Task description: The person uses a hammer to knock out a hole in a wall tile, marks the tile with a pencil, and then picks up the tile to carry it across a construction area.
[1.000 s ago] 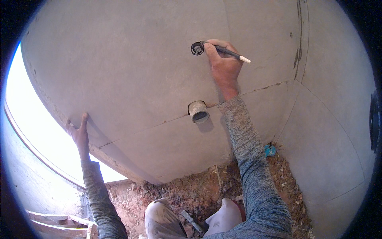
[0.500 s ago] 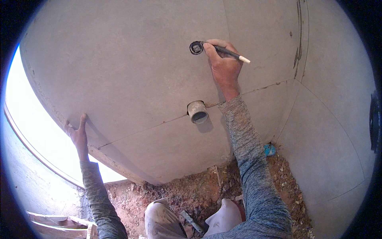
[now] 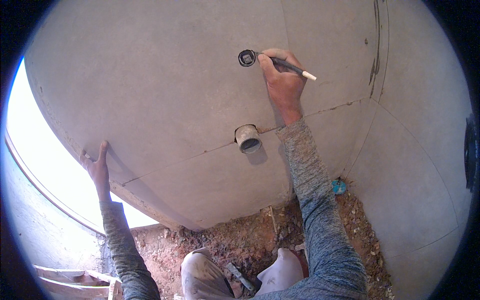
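Note:
My right hand (image 3: 284, 82) is closed in a pencil-like grip on a slim dark tool with a pale end (image 3: 292, 67). Its other end lies at the rim of a small round black fitting (image 3: 247, 58) set into the grey wall (image 3: 175, 75). A squarish piece shows inside that fitting. Far to the left, my left hand (image 3: 99, 170) rests at the wall's edge with thumb and fingers apart, holding no tool. Between the hands, lower down, a pale pipe stub (image 3: 248, 139) sticks out at the panel seam.
Reddish soil and rubble (image 3: 165, 250) lie along the wall's foot. A blue cap-like object (image 3: 338, 187) sits in the right corner, where a second wall (image 3: 410, 150) begins. A flat bar-like tool (image 3: 240, 276) lies between my knees. Wooden pieces (image 3: 75, 282) stand at lower left.
My right hand has shifted very slightly to the right with the tool, which stays by the round fitting. My left hand keeps its place at the wall's edge.

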Demonstrator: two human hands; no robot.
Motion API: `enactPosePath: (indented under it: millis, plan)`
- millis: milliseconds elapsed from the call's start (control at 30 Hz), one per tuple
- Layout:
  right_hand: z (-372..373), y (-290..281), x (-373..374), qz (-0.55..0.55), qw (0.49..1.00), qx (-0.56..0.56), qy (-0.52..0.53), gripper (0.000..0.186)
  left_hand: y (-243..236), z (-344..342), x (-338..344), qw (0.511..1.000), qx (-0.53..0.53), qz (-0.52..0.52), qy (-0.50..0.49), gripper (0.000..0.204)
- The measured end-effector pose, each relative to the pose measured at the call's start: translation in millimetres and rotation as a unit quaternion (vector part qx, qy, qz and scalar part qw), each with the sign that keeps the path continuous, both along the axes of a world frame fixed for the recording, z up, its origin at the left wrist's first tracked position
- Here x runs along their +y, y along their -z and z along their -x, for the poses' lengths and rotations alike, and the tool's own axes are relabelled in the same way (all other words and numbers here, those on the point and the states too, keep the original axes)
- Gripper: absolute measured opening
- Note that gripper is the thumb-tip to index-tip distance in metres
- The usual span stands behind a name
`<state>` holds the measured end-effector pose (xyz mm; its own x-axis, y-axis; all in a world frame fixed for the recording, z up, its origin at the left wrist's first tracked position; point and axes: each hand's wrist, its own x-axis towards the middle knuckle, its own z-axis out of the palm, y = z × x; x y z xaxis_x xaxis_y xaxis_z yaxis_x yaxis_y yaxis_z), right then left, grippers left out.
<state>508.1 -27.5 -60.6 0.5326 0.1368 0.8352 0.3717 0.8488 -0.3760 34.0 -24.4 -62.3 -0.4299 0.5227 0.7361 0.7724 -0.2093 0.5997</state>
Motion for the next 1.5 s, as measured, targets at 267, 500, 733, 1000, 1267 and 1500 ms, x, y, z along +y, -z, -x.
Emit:
enactPosePath:
  millis: [267, 500, 733, 1000, 1267, 1500]
  plan:
    - [-1.6, 2.5, 1.7, -0.007, 1.000, -0.004, 0.002, 0.009, 1.1, 3.3, 3.5, 1.000, -0.004, 0.004, -0.002, 0.111]
    - [2.4, -2.7, -5.4, 0.007, 1.000, 0.010, -0.017, 0.009, 1.5, 3.4, 2.6, 1.000, 0.001, -0.002, -0.003, 0.111]
    - [2.7, -5.7, -6.4, 0.021, 1.000, 0.004, -0.005, 0.009, 0.6, 5.1, 2.1, 1.000, 0.010, -0.004, 0.000, 0.110]
    - [1.3, -3.1, -2.8, -0.004, 1.000, -0.003, -0.003, 0.008, 0.3, 3.0, 2.0, 1.000, 0.008, -0.004, -0.016, 0.109]
    - [-3.7, 1.5, 4.0, -0.014, 0.999, -0.018, 0.036, 0.008, 0.4, 1.7, 2.6, 1.000, 0.010, -0.010, -0.012, 0.110]
    - [-3.6, 4.5, 2.0, -0.016, 0.999, -0.030, 0.040, 0.007, 0.6, 0.8, 1.4, 1.000, -0.005, 0.003, -0.011, 0.110]
